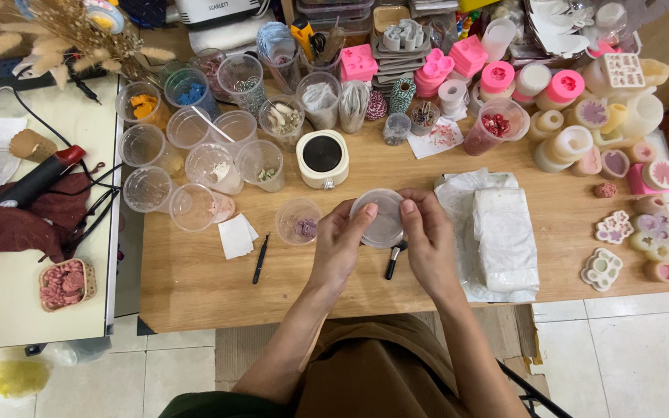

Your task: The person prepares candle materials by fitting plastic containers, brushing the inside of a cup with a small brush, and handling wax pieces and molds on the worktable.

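While I look down at the wooden table (195,286), I see my two hands meet over its middle. My left hand (340,246) and my right hand (427,240) both pinch a round clear plastic lid (381,218). The fingers are closed tight on its rim, one hand on each side, and the lid is up off the table.

Right under the hands lies a small black brush (393,262), partly hidden by my right hand. Just to the left stands a clear cup with pink bits (299,221) in it. A black pen (260,258) lies near it, beside a white paper square (237,235).

To the right of my hands sits a white wax block (506,238) on a crinkly white wrapper (463,203). It is very close to my right hand.

Behind the lid stands a small white hot plate (323,158) with a black top. Many clear cups (212,167) crowd the back left of the table. Pink moulds (466,56) and pale round moulds (571,143) fill the back right. Flower-shaped wax pieces (613,227) lie at the far right edge.

On the white table (9,310) next door I see a dark red cloth (17,224) and a little basket of pink shapes (63,285).
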